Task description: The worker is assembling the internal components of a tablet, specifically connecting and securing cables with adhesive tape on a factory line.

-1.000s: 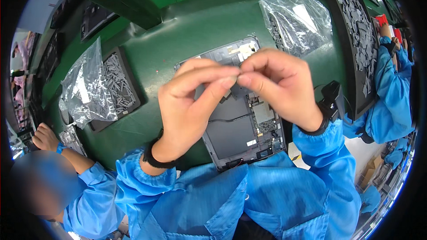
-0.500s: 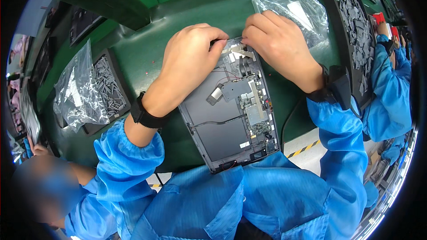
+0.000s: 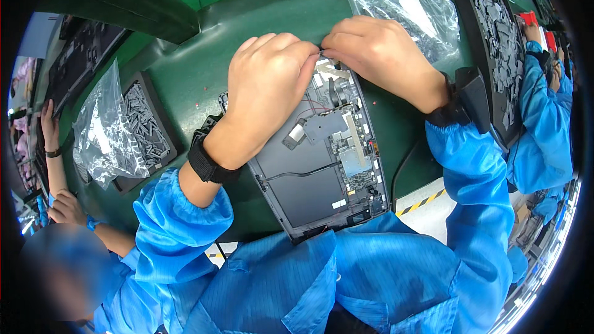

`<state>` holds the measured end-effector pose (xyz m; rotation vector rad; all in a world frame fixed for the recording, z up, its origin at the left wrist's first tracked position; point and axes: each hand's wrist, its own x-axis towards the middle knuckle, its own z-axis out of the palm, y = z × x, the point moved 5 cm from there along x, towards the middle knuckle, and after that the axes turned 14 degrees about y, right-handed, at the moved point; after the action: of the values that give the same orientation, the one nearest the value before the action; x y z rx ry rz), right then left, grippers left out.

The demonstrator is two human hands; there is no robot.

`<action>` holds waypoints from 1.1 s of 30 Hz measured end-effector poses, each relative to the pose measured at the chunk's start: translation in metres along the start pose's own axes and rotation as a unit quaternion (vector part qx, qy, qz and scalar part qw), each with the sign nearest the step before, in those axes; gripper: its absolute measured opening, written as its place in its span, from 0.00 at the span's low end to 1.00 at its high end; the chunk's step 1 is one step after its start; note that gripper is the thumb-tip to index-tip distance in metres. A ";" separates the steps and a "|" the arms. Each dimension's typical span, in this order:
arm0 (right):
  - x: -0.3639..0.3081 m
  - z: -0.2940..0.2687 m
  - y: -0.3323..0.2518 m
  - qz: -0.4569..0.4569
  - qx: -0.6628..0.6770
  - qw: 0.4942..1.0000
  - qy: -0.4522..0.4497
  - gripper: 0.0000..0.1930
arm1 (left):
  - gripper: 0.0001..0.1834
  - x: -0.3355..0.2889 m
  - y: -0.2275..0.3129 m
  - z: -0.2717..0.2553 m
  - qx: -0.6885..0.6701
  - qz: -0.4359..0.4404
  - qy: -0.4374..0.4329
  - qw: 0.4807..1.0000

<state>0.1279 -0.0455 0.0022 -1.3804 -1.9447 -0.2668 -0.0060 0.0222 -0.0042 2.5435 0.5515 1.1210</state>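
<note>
An opened tablet [image 3: 306, 195] lies tilted in front of me, its inside facing up. A circuit board [image 3: 352, 159] and ribbon cables run along its right side, and a small loose-looking module [image 3: 295, 134] on thin wires rests near the middle. At the tablet's far edge my left hand [image 3: 267, 83] is closed in a pinch. My right hand [image 3: 382, 57] pinches there too, its fingertips almost meeting the left ones. A tiny dark bit shows between the fingertips, too small to name. Both wrists wear black straps.
Left on the green table [image 3: 204, 68] stand a tray of small grey strips [image 3: 148, 120] and a clear plastic bag [image 3: 102, 127]. Another clear bag [image 3: 411, 15] lies far right, beside a long tray of grey pieces [image 3: 495, 43]. Co-workers' arms [image 3: 68, 207] appear at both sides.
My hands have come together at the tablet's far edge, the right moving left and the left slightly right. At far left a co-worker's arms have come into view.
</note>
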 end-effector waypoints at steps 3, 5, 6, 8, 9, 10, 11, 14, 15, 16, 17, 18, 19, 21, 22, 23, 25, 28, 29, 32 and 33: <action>0.004 0.002 -0.003 -0.066 -0.035 0.995 -0.062 0.04 | 0.02 -0.003 0.000 -0.002 0.006 0.026 0.015 1.000; 0.010 0.001 -0.007 -0.075 -0.050 0.993 -0.076 0.05 | 0.03 -0.006 0.001 -0.004 0.032 0.038 0.011 0.999; 0.010 0.002 -0.009 -0.083 -0.067 0.990 -0.091 0.05 | 0.03 -0.006 0.002 -0.004 0.031 0.039 0.011 0.999; 0.010 0.004 -0.014 -0.082 -0.075 0.990 -0.089 0.05 | 0.05 -0.006 0.005 0.000 0.076 0.071 -0.017 0.994; 0.011 0.003 -0.015 -0.083 -0.083 0.989 -0.086 0.05 | 0.05 -0.006 0.005 -0.001 0.077 0.073 -0.016 0.994; 0.011 0.003 -0.015 -0.085 -0.084 0.989 -0.084 0.05 | 0.06 -0.007 0.004 -0.001 0.077 0.071 -0.017 0.994; 0.010 0.003 -0.013 -0.066 -0.067 0.992 -0.086 0.05 | 0.06 -0.007 0.004 -0.001 0.078 0.069 -0.019 0.994; 0.007 -0.001 -0.017 -0.043 -0.040 0.997 -0.043 0.06 | 0.05 -0.006 0.002 -0.006 0.046 0.043 -0.007 0.998; 0.007 -0.007 -0.019 -0.037 -0.031 0.999 0.001 0.06 | 0.05 -0.005 0.005 -0.007 0.045 0.045 -0.005 0.998; 0.004 -0.013 -0.026 -0.007 -0.020 1.000 0.022 0.11 | 0.05 -0.006 0.007 -0.013 0.021 0.018 0.027 0.999; -0.001 -0.019 -0.034 0.026 0.014 0.999 0.015 0.15 | 0.05 -0.007 0.009 -0.021 -0.003 -0.009 0.059 0.998; -0.006 -0.026 -0.045 0.051 0.014 0.999 -0.009 0.15 | 0.05 -0.008 0.014 -0.027 -0.003 -0.008 0.059 0.998; -0.010 -0.030 -0.055 0.076 0.014 0.996 -0.034 0.16 | 0.06 -0.012 0.017 -0.036 0.000 -0.029 0.053 0.998; -0.018 -0.029 -0.066 0.108 0.018 0.992 -0.066 0.16 | 0.07 -0.021 0.023 -0.050 0.000 -0.051 0.045 0.998; -0.021 -0.028 -0.067 0.130 0.036 0.988 -0.072 0.17 | 0.08 -0.026 0.025 -0.054 -0.009 -0.071 0.025 0.997; -0.024 -0.026 -0.067 0.152 0.054 0.984 -0.078 0.18 | 0.08 -0.031 0.026 -0.056 -0.019 -0.091 0.006 0.996; -0.028 -0.023 -0.064 0.177 0.070 0.980 -0.062 0.16 | 0.09 -0.038 0.031 -0.061 -0.023 -0.103 -0.008 0.994; -0.036 -0.027 -0.059 0.204 0.084 0.975 -0.038 0.13 | 0.11 -0.042 0.034 -0.056 -0.066 -0.145 -0.062 0.985; -0.039 -0.030 -0.057 0.223 0.091 0.971 -0.004 0.11 | 0.11 -0.042 0.035 -0.054 -0.065 -0.145 -0.061 0.985; -0.048 -0.027 -0.051 0.286 0.154 0.944 0.057 0.10 | 0.09 -0.050 0.027 -0.037 -0.294 -0.377 -0.055 0.877; -0.055 -0.025 -0.046 0.337 0.200 0.916 0.082 0.10 | 0.09 -0.044 0.024 -0.033 -0.298 -0.376 -0.059 0.875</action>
<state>0.1072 -0.1178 -0.0054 -1.5831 -1.1957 0.3188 -0.0529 -0.0145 -0.0004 1.6079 0.8878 0.6833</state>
